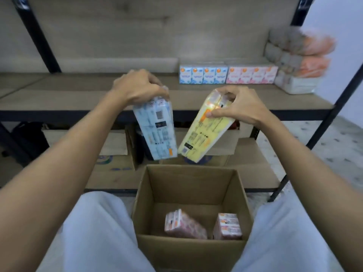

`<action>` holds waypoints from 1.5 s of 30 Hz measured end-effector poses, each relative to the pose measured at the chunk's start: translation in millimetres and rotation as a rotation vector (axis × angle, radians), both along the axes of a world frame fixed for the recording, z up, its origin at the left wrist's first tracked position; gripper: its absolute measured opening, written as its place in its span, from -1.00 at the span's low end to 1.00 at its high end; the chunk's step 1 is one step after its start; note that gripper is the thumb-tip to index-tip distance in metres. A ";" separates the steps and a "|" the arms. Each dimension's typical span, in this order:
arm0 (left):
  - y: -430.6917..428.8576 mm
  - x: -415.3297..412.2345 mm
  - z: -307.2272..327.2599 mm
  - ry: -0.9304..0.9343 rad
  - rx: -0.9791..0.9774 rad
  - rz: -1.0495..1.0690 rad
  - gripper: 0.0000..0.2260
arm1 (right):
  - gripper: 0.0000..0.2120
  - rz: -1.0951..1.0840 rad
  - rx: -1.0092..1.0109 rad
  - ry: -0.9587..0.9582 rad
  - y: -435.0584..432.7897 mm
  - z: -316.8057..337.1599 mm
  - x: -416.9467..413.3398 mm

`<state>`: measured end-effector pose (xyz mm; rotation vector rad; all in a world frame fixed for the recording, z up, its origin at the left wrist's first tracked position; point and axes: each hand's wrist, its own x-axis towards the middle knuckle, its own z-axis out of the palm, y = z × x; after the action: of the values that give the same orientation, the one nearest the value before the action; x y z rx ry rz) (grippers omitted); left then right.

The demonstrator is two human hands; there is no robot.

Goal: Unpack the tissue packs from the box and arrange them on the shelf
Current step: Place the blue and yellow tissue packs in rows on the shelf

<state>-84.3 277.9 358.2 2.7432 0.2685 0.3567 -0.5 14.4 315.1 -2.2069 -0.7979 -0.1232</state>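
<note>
Since each hand pinches only a top end, left hand on blue pack, right hand on yellow pack, either could slip into the box at 6 o'clock.

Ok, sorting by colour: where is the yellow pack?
The yellow pack hangs tilted from the right hand, above the open box, right of the blue pack.

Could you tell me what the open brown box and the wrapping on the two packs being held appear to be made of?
The open brown box looks like matte corrugated cardboard, judging by its dull tan walls and folded flaps. The blue tissue pack and the yellow tissue pack seem wrapped in thin glossy plastic film: the yellow one shows a bright glare spot.
</note>
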 end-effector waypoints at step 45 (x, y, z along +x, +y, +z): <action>80.8 134.0 -61.6 -0.261 -1.189 0.266 -0.77 | -0.50 -0.185 0.774 0.516 -52.1 -27.8 197.0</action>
<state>49.8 358.7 296.6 1.4821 0.5526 0.4281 196.4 -37.7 287.4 -1.4638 -0.1929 0.0466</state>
